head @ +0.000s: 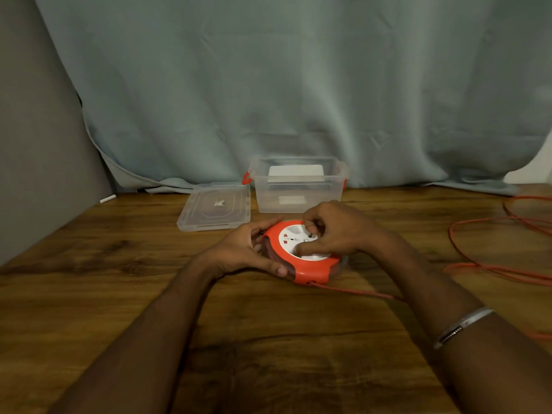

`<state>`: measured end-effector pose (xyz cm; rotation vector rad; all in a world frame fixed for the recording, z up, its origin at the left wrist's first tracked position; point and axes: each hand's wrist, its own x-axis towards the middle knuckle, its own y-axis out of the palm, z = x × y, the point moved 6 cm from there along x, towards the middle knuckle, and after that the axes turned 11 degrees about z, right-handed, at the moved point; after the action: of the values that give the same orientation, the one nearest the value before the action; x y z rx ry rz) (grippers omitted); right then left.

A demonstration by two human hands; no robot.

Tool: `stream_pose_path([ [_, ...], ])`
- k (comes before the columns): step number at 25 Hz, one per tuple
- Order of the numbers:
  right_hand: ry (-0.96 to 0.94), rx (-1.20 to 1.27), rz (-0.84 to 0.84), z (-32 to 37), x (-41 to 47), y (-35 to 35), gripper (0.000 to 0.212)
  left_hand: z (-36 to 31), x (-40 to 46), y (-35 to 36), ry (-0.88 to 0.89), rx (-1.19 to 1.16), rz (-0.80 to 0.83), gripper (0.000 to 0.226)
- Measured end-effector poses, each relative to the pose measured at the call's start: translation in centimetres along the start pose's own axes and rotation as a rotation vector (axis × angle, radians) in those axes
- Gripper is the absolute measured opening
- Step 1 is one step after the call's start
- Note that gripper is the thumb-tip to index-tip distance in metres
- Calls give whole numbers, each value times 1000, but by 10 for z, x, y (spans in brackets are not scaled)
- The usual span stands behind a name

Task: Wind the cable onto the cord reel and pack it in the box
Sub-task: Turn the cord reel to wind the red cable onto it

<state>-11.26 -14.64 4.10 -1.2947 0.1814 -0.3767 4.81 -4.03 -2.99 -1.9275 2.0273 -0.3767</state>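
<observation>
A round orange cord reel (310, 268) with a white socket face sits slightly tilted on the wooden table. My left hand (245, 252) grips its left rim. My right hand (334, 230) lies on the white face, fingers pinched on a small knob there. An orange cable (490, 268) leaves the reel's near edge, passes under my right forearm and lies in loose loops across the right of the table. Behind the reel stands a clear plastic box (298, 189) with orange clips, its top off.
The box's clear lid (215, 207) lies flat to the left of the box. A grey-green curtain (283, 85) hangs along the table's far edge. A small white stick (107, 199) lies at the far left. A metal bangle (463, 325) circles my right wrist.
</observation>
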Motion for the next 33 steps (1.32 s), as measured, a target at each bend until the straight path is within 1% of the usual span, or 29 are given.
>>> stream_pose_path([
  [2, -16, 13, -22, 2, 2, -1, 47, -1, -1, 1, -1, -4, 3, 133],
  [4, -64, 104, -13, 1, 2, -5, 26, -1, -1, 1, -1, -4, 2, 130],
  [5, -92, 156, 20, -1, 1, -7, 23, 0, 0, 1, -3, -7, -1, 130],
  [7, -101, 174, 133, -4, -2, -6, 46, 1, 0, 0, -7, -12, -5, 132],
  [8, -97, 164, 187, -6, -4, -3, 53, 1, 0, 0, -10, -6, -6, 135],
  [10, -104, 191, 237, -11, -3, 0, 58, 0, -1, -1, -22, 12, -3, 139],
  [12, -114, 272, 230, -16, -3, 0, 60, -2, -1, 1, -23, 23, 12, 140],
  [14, -121, 302, 241, -19, -2, -1, 60, -2, -1, 0, -28, 28, 11, 140],
  [18, -109, 285, 230, -19, -3, -2, 63, -2, -1, 0, -36, 39, 10, 140],
  [22, -74, 257, 192, -19, -4, -3, 67, -4, -1, 0, -40, 59, 0, 129],
  [24, -66, 240, 190, -18, -4, -3, 62, -4, -1, 0, -45, 68, -3, 126],
  [28, -81, 170, 135, -12, -1, 0, 40, -6, -2, 1, -47, 54, -7, 119],
  [30, -62, 119, 123, -11, 0, 3, 33, -5, -1, 2, -40, 40, -2, 121],
  [33, -34, 65, 91, -10, 2, 6, 41, -2, -1, 0, -31, 30, 4, 129],
])
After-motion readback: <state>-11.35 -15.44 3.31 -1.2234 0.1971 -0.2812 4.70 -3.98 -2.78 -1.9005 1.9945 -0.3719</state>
